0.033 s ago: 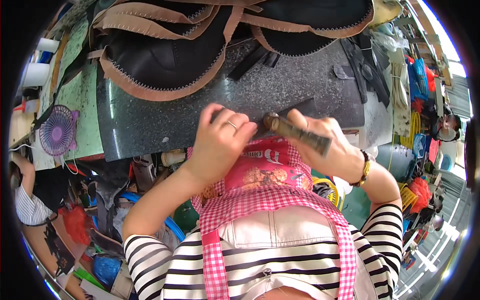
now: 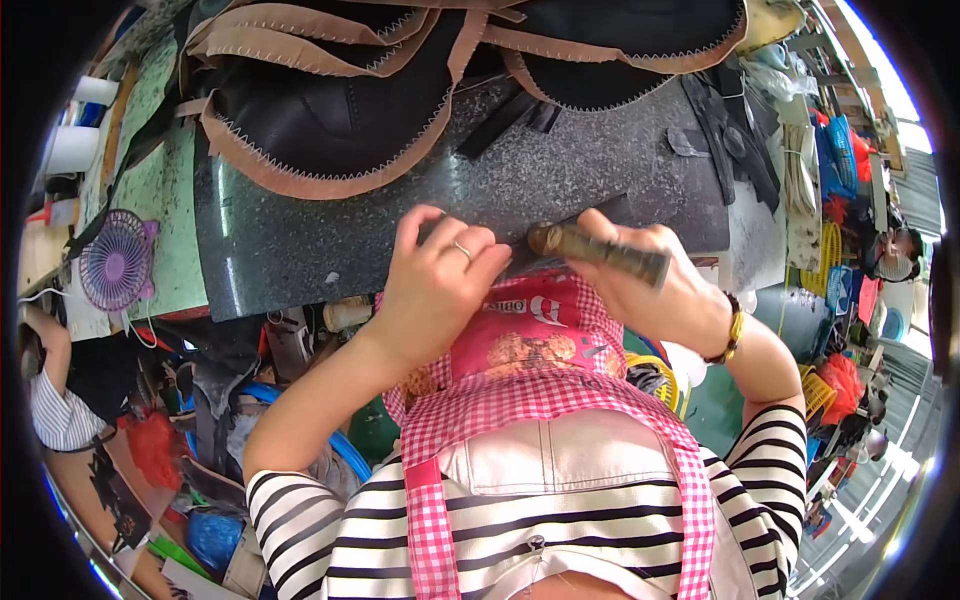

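Observation:
At the near edge of the table, my left hand (image 2: 435, 280) has its fingers bent and pressed together at one end of a black strip (image 2: 605, 213). The curled fingers hide most of what they grip. My right hand (image 2: 655, 290) is closed around a worn brown rod-shaped tool (image 2: 610, 257) with a knobbed end, tilted toward my left fingertips. The tool's exact kind does not show clearly. Part of the strip lies flat behind the tool on the dark speckled tabletop (image 2: 300, 250).
Black leather pieces (image 2: 310, 120) with tan zigzag-stitched edging are heaped at the back. Black scraps (image 2: 735, 140) lie at the right. A purple fan (image 2: 115, 260) stands at the left, near another person's arm (image 2: 50, 340). Bags and clutter fill the floor below.
The brown tool and my right hand have shifted slightly, the tool now lying a little flatter. My left hand has barely moved.

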A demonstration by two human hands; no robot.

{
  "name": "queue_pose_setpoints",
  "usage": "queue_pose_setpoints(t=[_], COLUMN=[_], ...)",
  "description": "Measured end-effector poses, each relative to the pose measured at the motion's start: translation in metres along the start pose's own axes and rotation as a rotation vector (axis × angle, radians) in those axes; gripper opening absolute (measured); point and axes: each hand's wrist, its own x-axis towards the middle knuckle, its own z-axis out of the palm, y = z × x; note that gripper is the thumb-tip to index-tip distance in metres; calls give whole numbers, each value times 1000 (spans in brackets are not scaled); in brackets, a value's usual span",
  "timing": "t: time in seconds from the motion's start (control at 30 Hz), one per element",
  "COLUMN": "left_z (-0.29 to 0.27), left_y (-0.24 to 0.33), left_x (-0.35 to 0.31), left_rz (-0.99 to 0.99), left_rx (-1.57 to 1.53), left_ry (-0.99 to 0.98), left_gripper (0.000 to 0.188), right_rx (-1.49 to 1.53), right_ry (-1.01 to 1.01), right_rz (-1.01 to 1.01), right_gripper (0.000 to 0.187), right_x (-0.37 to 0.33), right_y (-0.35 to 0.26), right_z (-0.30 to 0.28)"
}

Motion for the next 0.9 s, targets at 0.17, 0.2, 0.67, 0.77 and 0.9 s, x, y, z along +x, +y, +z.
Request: queue_pose_setpoints(t=[0.17,0.2,0.67,0.77,0.9], left_z=[5,0,25,23,14], left_y=[6,0,-13,-20,-20], left_x=[-7,-9,56,69,63], left_rz=[-22,-46,211,240,215], left_rx=[75,26,-244,-290,-217], left_ry=[73,49,-4,-96,-107], left_gripper=[18,18,7,8,9], right_rx=[137,92,122,83,180], right_ry=[-27,-50,-22,-113,26], right_rz=[91,66,100,257,131], right_gripper=[31,29,21,21,19], right_x=[3,5,-22,-41,-43], right_y=[-5,-5,21,19,36], right_z=[6,5,-26,-22,-16])
